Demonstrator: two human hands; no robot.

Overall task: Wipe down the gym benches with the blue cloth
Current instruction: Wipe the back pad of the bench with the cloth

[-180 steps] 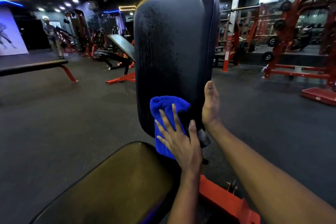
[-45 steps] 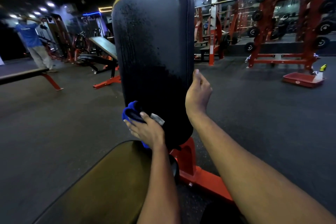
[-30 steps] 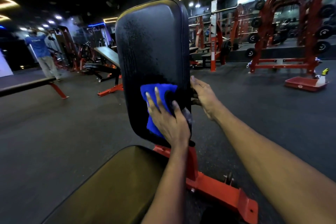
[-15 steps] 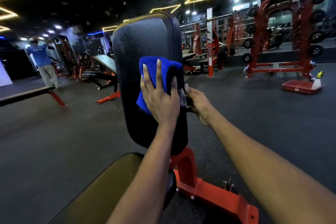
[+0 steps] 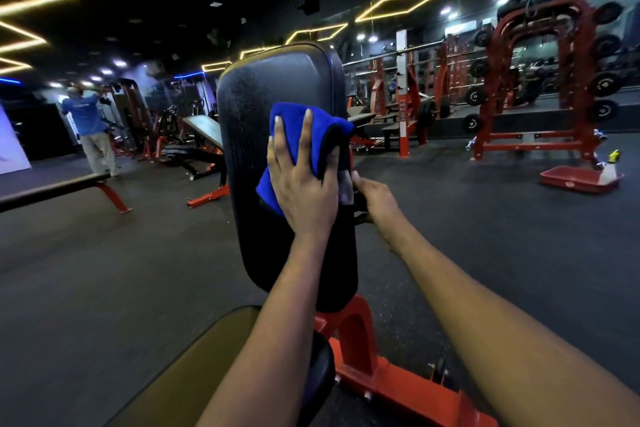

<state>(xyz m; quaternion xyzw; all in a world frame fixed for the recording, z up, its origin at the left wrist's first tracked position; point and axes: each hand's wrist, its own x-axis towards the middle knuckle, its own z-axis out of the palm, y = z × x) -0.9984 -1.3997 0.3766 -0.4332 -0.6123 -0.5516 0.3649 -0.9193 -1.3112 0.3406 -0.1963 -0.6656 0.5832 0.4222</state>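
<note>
- The left hand (image 5: 304,191) lies flat, fingers straight and spread, pressing the folded, plush blue cloth (image 5: 292,130) onto the back pad (image 5: 277,80), at mid-height near its right edge.
- At 3 o'clock of the cloth, the right hand (image 5: 375,201) curls round the pad's edge. What it grips behind is hidden.
- The pad's long axis runs 12 to 6. Dull, speckled vinyl lies from 9 round to 12 of the cloth, probably the next stroke.
- At 6 o'clock are the smooth seat (image 5: 194,374) and the red steel frame (image 5: 356,333).
</note>
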